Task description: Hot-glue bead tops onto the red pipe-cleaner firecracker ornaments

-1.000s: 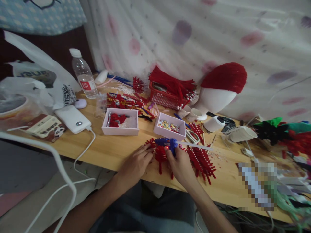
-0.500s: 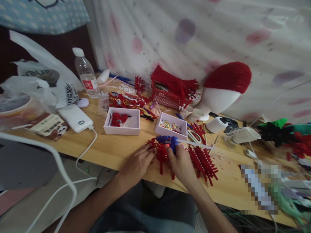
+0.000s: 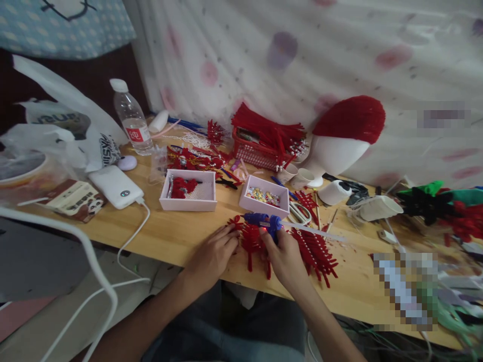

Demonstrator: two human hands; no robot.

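Note:
A blue hot glue gun (image 3: 266,221) with a long pale glue stick out of its back is gripped in my right hand (image 3: 287,255). Its nozzle points left, close to a small red pipe-cleaner flower (image 3: 234,221). The fingers of my left hand (image 3: 214,253) are closed at this flower, near the table's front edge; the exact hold is partly hidden. Between my hands lies a fuzzy red piece (image 3: 250,242) with strips hanging down. Right of it, red sprays with rows of pearl beads (image 3: 315,254) lie partly behind my right hand.
Behind my hands stand a white box of beads (image 3: 246,202) and another box with red pieces (image 3: 187,204). Farther back are a red basket (image 3: 253,153), a white head form with a red cap (image 3: 349,120) and a water bottle (image 3: 135,123). Scissors (image 3: 301,213) lie right of the bead box.
The glue gun has shifted slightly to the right with my right hand, its nozzle a little farther from the flower. My left hand stays at the flower. The view has moved slightly.

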